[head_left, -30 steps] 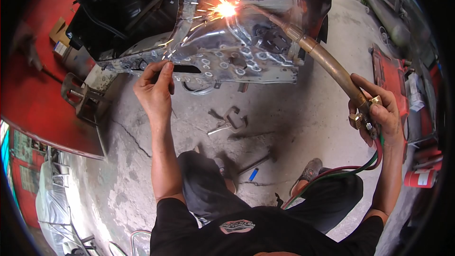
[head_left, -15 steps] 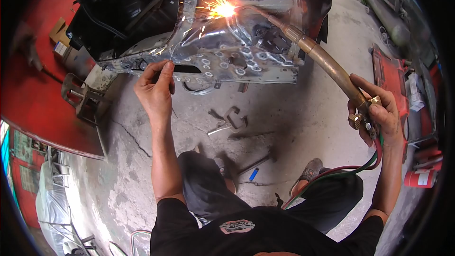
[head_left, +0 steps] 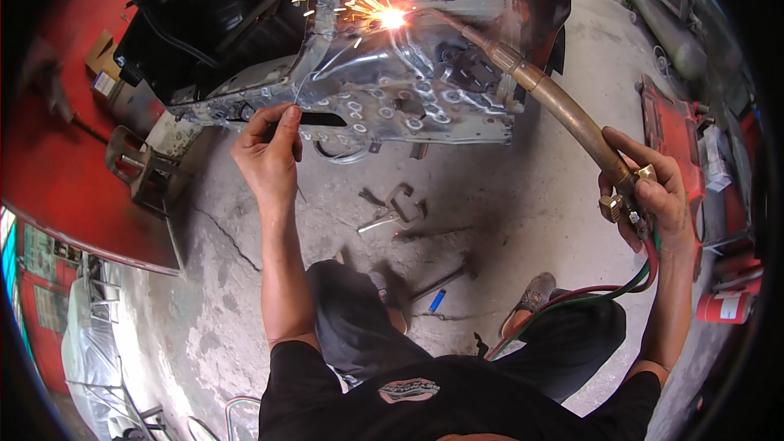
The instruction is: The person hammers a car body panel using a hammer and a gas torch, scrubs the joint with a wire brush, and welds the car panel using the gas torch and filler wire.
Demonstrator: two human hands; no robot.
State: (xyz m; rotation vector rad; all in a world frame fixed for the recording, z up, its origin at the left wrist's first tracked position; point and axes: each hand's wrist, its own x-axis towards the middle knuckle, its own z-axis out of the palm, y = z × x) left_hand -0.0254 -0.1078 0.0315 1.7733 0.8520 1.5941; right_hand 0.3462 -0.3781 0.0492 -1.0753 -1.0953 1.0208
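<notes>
My right hand (head_left: 653, 192) is wrapped round the valve end of a brass welding torch (head_left: 563, 106). The torch slants up and left, and its thin tip meets a bright glow with sparks (head_left: 392, 18) on the metal car body (head_left: 367, 86). Between the thumb and fingers of my left hand (head_left: 273, 143) is a thin welding wire (head_left: 301, 90), pinched just in front of the panel's lower edge; its tail shows below the hand. The glare hides the wire's far end. Red and green hoses (head_left: 629, 282) run from the torch down across my leg.
On the concrete floor lie a clamp (head_left: 400, 206), a hammer (head_left: 441, 278) and a blue lighter-like object (head_left: 438, 300). A red car panel (head_left: 90, 196) stands at left, near a small metal stand (head_left: 139, 163). Gas cylinders (head_left: 665, 33) and a red toolbox (head_left: 674, 143) are at right.
The sparks have changed shape, and fewer fall towards my left hand. Both hands and the torch hold practically the same position.
</notes>
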